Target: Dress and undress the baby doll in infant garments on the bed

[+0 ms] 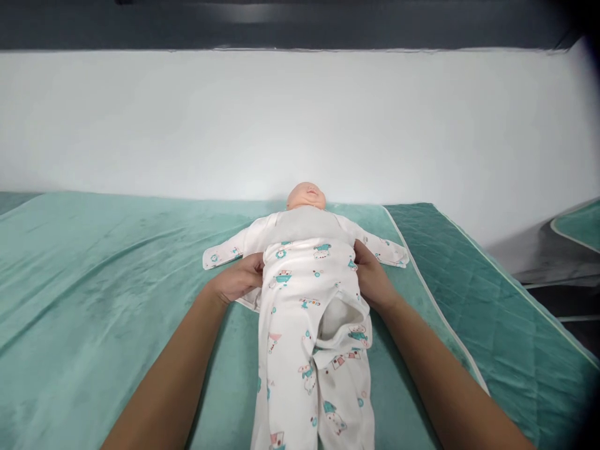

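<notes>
Watching doll (307,197) lying face up on green sheet (117,287), head near wall (300,125). Shirt (255,234) sleeves lying spread to both sides. Pants (288,325) lying over doll's middle, waist reaching chest, legs pointing toward me. Left hand (240,278): I'm seeing grip grasping waist edge. Right hand (375,275): grip grasping opposite edge, fingertips partly hiding.
</notes>
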{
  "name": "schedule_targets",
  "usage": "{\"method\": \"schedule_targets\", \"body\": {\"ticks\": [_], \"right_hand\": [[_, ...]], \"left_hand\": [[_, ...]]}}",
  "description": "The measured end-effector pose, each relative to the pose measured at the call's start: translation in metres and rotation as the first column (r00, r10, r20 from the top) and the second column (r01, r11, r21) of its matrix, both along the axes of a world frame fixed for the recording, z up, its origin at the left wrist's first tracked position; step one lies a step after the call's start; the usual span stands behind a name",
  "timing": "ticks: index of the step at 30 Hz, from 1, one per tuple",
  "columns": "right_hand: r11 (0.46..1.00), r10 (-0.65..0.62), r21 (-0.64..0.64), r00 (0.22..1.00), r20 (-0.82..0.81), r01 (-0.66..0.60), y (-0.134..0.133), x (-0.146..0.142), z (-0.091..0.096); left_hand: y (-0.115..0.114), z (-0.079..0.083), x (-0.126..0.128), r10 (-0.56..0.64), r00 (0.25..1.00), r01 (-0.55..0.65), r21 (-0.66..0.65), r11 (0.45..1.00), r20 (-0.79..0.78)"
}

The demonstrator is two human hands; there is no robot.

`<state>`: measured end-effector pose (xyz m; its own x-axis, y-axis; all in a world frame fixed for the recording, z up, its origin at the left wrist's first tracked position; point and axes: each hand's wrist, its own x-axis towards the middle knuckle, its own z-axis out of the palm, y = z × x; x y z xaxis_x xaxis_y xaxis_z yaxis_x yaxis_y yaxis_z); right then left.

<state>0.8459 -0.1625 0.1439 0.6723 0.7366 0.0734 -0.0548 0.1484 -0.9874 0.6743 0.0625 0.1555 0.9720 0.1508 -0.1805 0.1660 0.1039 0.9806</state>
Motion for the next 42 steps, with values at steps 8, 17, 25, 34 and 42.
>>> {"method": "schedule_targets", "body": {"ticks": [8, 17, 25, 34, 42], "right_hand": [[0.993, 0.04, -0.118, 0.989, 0.143, -0.023, 0.003, 0.006, -0.002], [0.952, 0.039, -0.301, 0.948, 0.315, 0.061, 0.0, 0.014, -0.005], [0.989, 0.025, -0.146, 0.969, 0.247, 0.012, 0.0, 0.01, -0.005], [0.999, -0.047, -0.013, 0.985, 0.166, 0.05, 0.008, 0.014, -0.013], [0.951, -0.262, -0.058, 0.894, 0.363, 0.302, -0.001, 0.013, -0.013]], "left_hand": [[-0.009, 0.011, 0.003, 0.015, 0.999, -0.032, 0.356, 0.934, 0.052], [-0.018, 0.014, 0.003, 0.117, 0.992, -0.123, 0.571, 0.811, 0.046], [-0.036, 0.018, 0.007, 0.251, 0.967, -0.245, 0.42, 0.874, 0.041], [-0.047, 0.011, 0.015, 0.46, 0.879, -0.476, 0.174, 0.862, 0.128], [-0.028, 0.003, 0.014, 0.457, 0.872, -0.48, 0.495, 0.724, 0.176]]}}
